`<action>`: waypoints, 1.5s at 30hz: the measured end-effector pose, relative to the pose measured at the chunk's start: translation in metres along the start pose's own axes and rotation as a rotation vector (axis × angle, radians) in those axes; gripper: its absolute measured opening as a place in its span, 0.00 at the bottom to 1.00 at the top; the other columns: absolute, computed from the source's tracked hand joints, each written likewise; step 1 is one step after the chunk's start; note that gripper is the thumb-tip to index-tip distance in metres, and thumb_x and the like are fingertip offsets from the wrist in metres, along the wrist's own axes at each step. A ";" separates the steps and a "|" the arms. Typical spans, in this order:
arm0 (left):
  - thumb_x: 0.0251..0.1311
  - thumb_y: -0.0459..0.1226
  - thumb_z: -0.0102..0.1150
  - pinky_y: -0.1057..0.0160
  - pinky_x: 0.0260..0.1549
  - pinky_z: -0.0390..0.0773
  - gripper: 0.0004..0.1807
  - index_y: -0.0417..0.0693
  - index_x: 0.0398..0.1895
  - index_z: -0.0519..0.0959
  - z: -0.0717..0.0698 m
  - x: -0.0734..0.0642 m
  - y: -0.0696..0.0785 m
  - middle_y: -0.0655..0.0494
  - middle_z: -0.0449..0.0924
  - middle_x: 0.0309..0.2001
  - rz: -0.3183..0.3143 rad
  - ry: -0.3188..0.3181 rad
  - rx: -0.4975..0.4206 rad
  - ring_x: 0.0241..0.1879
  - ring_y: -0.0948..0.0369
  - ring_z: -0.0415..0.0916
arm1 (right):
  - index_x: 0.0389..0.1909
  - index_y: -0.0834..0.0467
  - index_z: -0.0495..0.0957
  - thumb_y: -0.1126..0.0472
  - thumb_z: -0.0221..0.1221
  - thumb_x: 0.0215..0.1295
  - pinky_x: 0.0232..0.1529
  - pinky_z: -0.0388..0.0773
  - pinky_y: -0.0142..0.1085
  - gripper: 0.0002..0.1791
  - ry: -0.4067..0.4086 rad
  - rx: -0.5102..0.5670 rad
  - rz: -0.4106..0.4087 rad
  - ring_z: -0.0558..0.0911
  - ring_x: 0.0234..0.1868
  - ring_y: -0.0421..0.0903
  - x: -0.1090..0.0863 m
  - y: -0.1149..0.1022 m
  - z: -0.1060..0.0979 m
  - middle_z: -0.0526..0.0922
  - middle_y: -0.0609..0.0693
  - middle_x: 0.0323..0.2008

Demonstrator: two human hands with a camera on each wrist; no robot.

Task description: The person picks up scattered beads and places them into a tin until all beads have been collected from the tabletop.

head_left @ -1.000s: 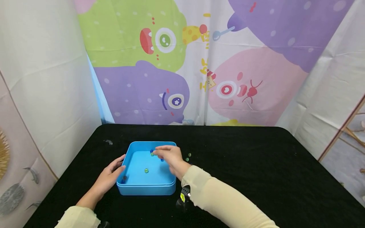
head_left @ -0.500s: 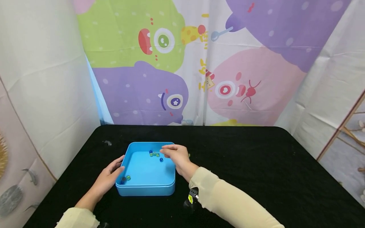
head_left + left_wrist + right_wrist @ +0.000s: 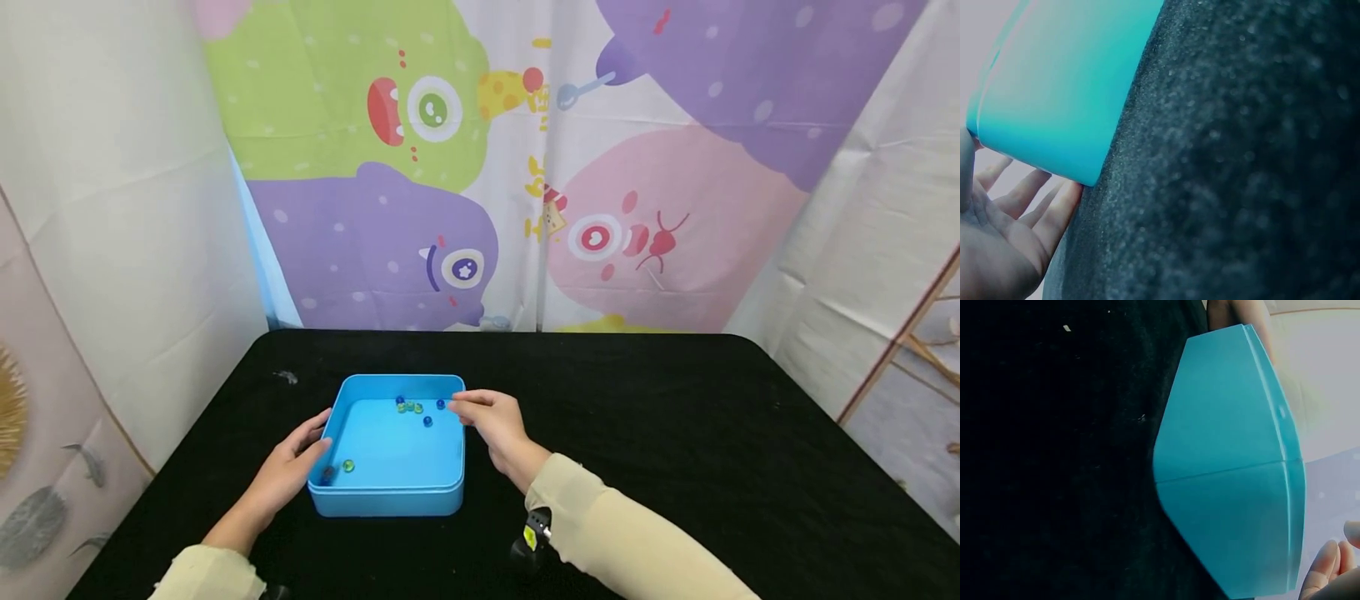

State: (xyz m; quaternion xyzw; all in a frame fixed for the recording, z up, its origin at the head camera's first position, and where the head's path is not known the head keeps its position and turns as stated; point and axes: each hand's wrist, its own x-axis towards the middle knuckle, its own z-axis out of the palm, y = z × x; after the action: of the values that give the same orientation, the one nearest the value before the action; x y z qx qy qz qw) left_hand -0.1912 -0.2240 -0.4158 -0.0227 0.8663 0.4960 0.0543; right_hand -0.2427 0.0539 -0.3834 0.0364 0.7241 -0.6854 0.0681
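A blue square box (image 3: 386,502) sits on the table, its open top showing several glass marbles on the floor. Green marbles (image 3: 409,407) cluster near the back wall, with blue marbles (image 3: 427,422) around them. Near the front left corner lie a green marble (image 3: 348,466) and a dark marble (image 3: 327,475). My left hand (image 3: 279,473) rests against the box's left side, fingers extended along the outer wall in the left wrist view. My right hand (image 3: 497,427) hovers at the right rim; in the right wrist view its thumb and fingers stand apart, nothing visible between them.
Black cloth covers the table (image 3: 637,433). A small clear scrap (image 3: 286,377) lies at the back left. Behind the table hangs a printed curtain (image 3: 397,242) with cartoon creatures.
My right hand has moved rightward from inside the box to its right rim. More marbles show in the box. The green front marble rolled left. Marbles right of the box are no longer visible.
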 end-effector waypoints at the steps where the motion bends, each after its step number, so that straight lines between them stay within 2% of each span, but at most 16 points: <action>1: 0.70 0.47 0.39 0.38 0.52 0.66 0.32 0.49 0.73 0.47 0.000 0.000 0.000 0.33 0.54 0.65 0.000 0.002 -0.002 0.61 0.36 0.56 | 0.44 0.63 0.81 0.61 0.63 0.58 0.53 0.73 0.47 0.15 0.004 0.005 0.001 0.80 0.40 0.48 0.000 0.002 -0.002 0.81 0.52 0.42; 14: 0.70 0.48 0.40 0.39 0.50 0.68 0.32 0.48 0.73 0.47 -0.001 0.001 -0.002 0.33 0.54 0.65 0.010 -0.011 -0.002 0.61 0.36 0.57 | 0.45 0.65 0.79 0.61 0.63 0.58 0.51 0.74 0.45 0.16 0.065 0.033 0.018 0.78 0.46 0.54 0.001 0.021 -0.030 0.81 0.53 0.42; 22: 0.70 0.47 0.39 0.38 0.52 0.66 0.32 0.50 0.73 0.48 -0.001 0.002 -0.002 0.34 0.54 0.65 0.000 -0.008 -0.007 0.61 0.36 0.56 | 0.45 0.66 0.79 0.63 0.61 0.59 0.51 0.73 0.44 0.15 0.106 0.036 0.033 0.78 0.46 0.52 0.004 0.031 -0.049 0.81 0.54 0.44; 27: 0.70 0.47 0.39 0.36 0.52 0.65 0.31 0.50 0.73 0.48 0.000 0.002 -0.001 0.34 0.54 0.66 -0.008 -0.004 -0.008 0.62 0.36 0.54 | 0.46 0.63 0.79 0.65 0.61 0.58 0.55 0.70 0.47 0.14 0.111 -0.012 0.076 0.77 0.48 0.52 0.004 0.035 -0.059 0.79 0.56 0.47; 32: 0.70 0.46 0.39 0.36 0.52 0.64 0.31 0.50 0.73 0.47 0.000 0.002 -0.001 0.34 0.54 0.66 -0.009 -0.002 -0.004 0.62 0.35 0.54 | 0.49 0.62 0.78 0.66 0.62 0.56 0.59 0.64 0.54 0.17 0.058 -0.103 0.116 0.74 0.53 0.56 0.003 0.038 -0.065 0.77 0.58 0.51; 38: 0.70 0.46 0.38 0.36 0.53 0.64 0.31 0.50 0.73 0.47 0.000 0.002 -0.001 0.34 0.53 0.66 -0.011 -0.007 -0.004 0.62 0.35 0.54 | 0.48 0.65 0.77 0.71 0.62 0.53 0.54 0.70 0.50 0.19 -0.056 -0.231 0.080 0.79 0.45 0.51 0.003 0.042 -0.067 0.80 0.56 0.41; 45: 0.70 0.47 0.38 0.35 0.53 0.63 0.32 0.50 0.73 0.46 0.000 0.003 -0.002 0.34 0.52 0.66 -0.007 -0.010 0.001 0.63 0.35 0.53 | 0.45 0.65 0.78 0.70 0.62 0.55 0.52 0.72 0.50 0.15 -0.066 -0.309 0.052 0.79 0.42 0.49 0.005 0.041 -0.067 0.80 0.53 0.37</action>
State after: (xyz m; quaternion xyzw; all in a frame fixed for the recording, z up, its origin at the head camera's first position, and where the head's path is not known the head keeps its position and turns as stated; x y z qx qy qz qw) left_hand -0.1936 -0.2246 -0.4180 -0.0230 0.8661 0.4956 0.0605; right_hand -0.2450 0.1228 -0.4212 0.0217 0.8171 -0.5647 0.1142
